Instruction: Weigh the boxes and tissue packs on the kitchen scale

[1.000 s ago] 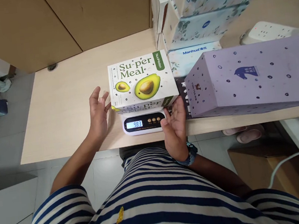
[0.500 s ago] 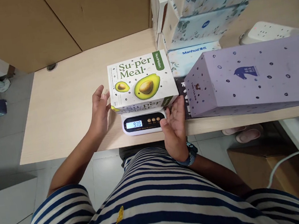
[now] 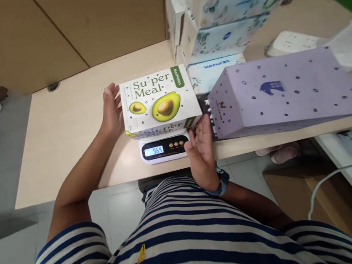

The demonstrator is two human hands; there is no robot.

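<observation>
A white Su-per Meal box (image 3: 159, 101) with avocado pictures lies flat on a small white kitchen scale (image 3: 164, 148), whose lit display reads 964. My left hand (image 3: 111, 109) is against the box's left side, fingers stretched upward and apart. My right hand (image 3: 200, 148) is at the box's near right corner beside the scale, fingers extended and touching or nearly touching the box. Neither hand wraps around anything.
The scale stands at the near edge of a pale wooden desk (image 3: 67, 127). A long purple spotted box (image 3: 286, 92) lies right of the scale. Stacked tissue boxes (image 3: 220, 21) stand behind. A white power strip (image 3: 296, 42) lies at the far right.
My left hand moved in from open air to the box's left side. The scale reading dropped from 983 to 970 to 964. The camera view shifted slightly.
</observation>
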